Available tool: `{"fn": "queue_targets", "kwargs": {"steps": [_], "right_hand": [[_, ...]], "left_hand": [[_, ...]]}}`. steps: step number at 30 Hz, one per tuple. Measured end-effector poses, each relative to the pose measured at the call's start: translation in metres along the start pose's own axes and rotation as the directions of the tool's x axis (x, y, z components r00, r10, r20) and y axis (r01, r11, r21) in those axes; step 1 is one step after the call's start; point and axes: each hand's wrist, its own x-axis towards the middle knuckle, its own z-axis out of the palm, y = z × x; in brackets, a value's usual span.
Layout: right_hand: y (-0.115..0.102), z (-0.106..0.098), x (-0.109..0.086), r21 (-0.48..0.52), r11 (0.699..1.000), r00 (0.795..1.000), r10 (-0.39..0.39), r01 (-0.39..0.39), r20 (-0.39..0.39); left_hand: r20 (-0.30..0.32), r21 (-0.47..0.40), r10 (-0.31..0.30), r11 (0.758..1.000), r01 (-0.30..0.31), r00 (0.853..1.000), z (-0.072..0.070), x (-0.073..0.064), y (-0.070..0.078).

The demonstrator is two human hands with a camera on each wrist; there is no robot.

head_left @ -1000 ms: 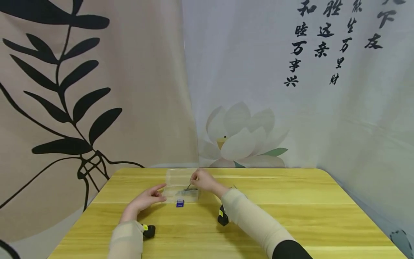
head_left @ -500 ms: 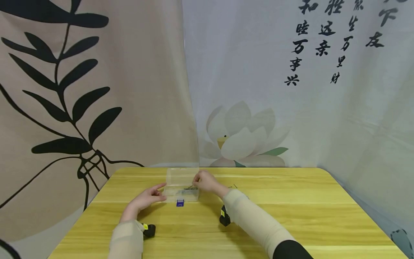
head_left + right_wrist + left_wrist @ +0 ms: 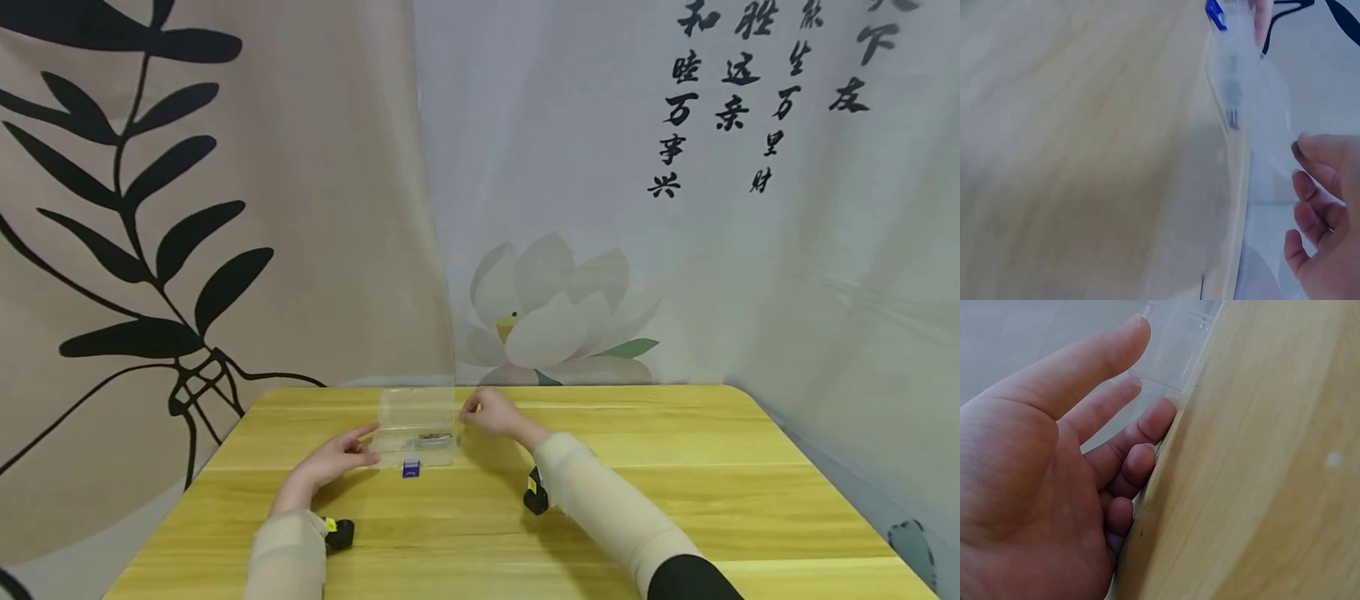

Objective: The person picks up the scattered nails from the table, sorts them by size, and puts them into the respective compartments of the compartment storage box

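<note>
A clear plastic box (image 3: 386, 447) lies on the table with its lid (image 3: 416, 408) raised at the back. Thin dark metal pieces (image 3: 433, 438) lie inside it, toward its right end; their kind is too small to tell. At the front edge sits a blue latch (image 3: 411, 469). My left hand (image 3: 337, 457) is at the box's left end, index finger and thumb extended against or very near it. To the right of the box, my right hand (image 3: 498, 412) hovers with loosely bent fingers, and nothing shows between them in the right wrist view.
A thin dark stick (image 3: 1202, 287) lies on the wooden table (image 3: 450, 533), near its far edge in the right wrist view. Black wrist cameras (image 3: 536, 492) sit at both wrists. A printed curtain (image 3: 360, 208) hangs behind the table.
My right hand has let go of a thin dark stick in the box and moved right, away from it. The left hand stays at the box's left end.
</note>
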Motion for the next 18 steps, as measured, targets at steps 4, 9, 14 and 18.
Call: {"fn": "queue_targets", "kwargs": {"steps": [4,9,14,18], "right_hand": [[0.008,-0.013,-0.008,0.011,1.0,1.0,0.009,-0.009,-0.013],[0.021,-0.023,-0.016,0.03,0.999,0.999,0.041,-0.041,-0.013],[0.032,-0.034,-0.027,0.076,0.995,0.997,0.07,-0.067,-0.028],[0.039,-0.044,-0.036,0.11,0.991,0.996,0.082,-0.078,-0.034]], "left_hand": [[-0.005,0.007,-0.008,1.0,0.008,1.0,0.0,0.0,-0.001],[-0.009,0.017,-0.012,1.0,0.012,1.0,0.001,-0.001,-0.001],[-0.008,0.007,-0.013,1.0,0.013,1.0,0.002,0.0,-0.001],[-0.007,0.019,-0.01,1.0,0.01,1.0,0.001,0.002,-0.002]]}}
